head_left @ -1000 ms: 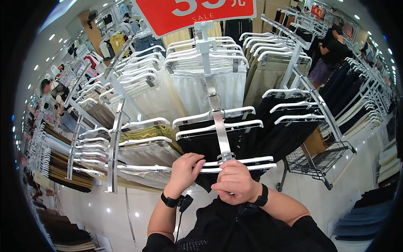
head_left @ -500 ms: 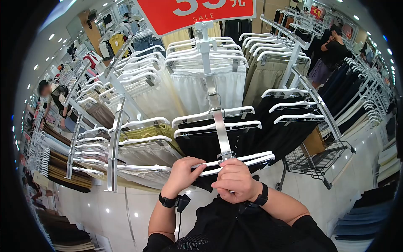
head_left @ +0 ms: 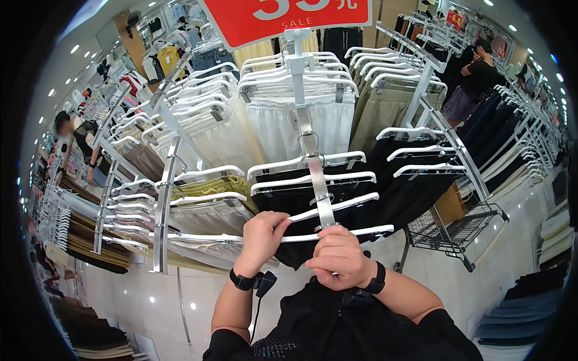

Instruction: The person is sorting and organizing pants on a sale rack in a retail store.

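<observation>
Two white hangers are at the near end of a sloping metal rail (head_left: 318, 174). My left hand (head_left: 262, 237) is closed, thumb and fingertips pinching the left end of the rear hanger (head_left: 355, 203), which is tilted with its right end higher. My right hand (head_left: 339, 260) is curled shut at the rail's near end, over the middle of the front hanger (head_left: 373, 231); the part it grips is hidden under the fingers. Black trousers (head_left: 289, 251) hang beneath these hangers. Two more hangers with black clothing, one of them a white hanger (head_left: 283, 184), sit higher up the rail.
White trousers (head_left: 295, 123) hang behind, under a red sale sign (head_left: 289, 18). To the left are an olive garment (head_left: 211, 188) and a metal upright (head_left: 164, 210). A wire cart (head_left: 448, 234) stands at right. One person (head_left: 478, 75) is at the far right, another (head_left: 81, 132) at left.
The rear hanger has moved up the rail with my left hand, tilting and separating from the front hanger. My left hand has shifted slightly up; my right hand has stayed nearly in place.
</observation>
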{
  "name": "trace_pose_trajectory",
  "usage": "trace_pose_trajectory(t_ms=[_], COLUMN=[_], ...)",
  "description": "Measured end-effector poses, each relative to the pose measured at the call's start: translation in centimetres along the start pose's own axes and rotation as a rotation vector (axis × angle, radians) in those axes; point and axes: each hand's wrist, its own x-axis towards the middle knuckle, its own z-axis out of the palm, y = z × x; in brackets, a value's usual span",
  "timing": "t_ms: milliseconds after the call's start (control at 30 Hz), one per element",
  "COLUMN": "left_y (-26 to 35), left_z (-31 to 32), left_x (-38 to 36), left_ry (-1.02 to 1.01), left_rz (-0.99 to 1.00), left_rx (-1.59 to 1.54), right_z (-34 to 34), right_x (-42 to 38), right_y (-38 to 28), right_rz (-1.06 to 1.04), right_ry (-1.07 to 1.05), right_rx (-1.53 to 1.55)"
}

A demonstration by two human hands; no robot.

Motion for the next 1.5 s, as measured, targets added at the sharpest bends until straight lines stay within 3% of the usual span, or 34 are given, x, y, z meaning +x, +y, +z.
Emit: trace_pose_trajectory(t_ms=[233,1500], left_y=[-1.1,-1.0], left_z=[0.6,1.1], left_x=[1.5,1.5], left_ry=[0.072,0.036], left_rz=[0.024,-0.019], left_rx=[0.024,-0.019], right_z=[0.1,0.0], right_x=[-0.1,-0.1], right_y=[0.1,0.0], right_rz=[-0.001,-0.001], right_ry=[0.0,-0.005], right_rx=[0.003,0.002])
